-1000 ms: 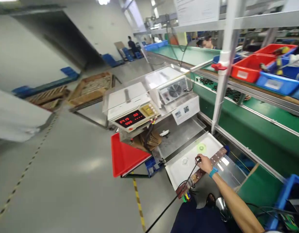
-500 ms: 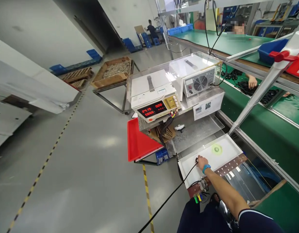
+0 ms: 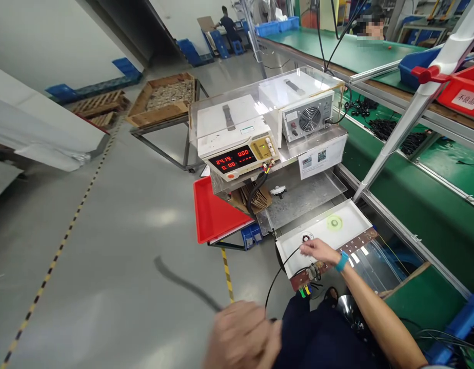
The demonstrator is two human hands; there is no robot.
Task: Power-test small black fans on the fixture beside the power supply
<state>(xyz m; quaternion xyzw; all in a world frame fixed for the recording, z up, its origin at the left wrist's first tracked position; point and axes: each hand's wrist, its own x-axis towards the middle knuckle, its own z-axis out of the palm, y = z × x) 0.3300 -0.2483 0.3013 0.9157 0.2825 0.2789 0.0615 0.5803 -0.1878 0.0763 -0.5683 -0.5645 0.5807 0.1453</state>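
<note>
My right hand, with a blue wristband, is over the left part of a shallow white tray. Its fingers are pinched on a thin black cable, beside a small round dark piece in the tray. The cable runs down toward my left hand, a closed, motion-blurred fist in front of my legs. From that fist a blurred black cable length sticks out to the left. A yellow-green ring mark shows on the tray. Green and yellow clips hang at its near corner.
A power supply with red digits and a fan-fronted unit stand on a metal stand behind the tray. A red tray is at its left. Green benches and a white post are at the right. A person sits beyond.
My left hand has come into view at the bottom with black cable. My right hand has drawn back from the round piece, uncovering it. The view has shifted slightly.
</note>
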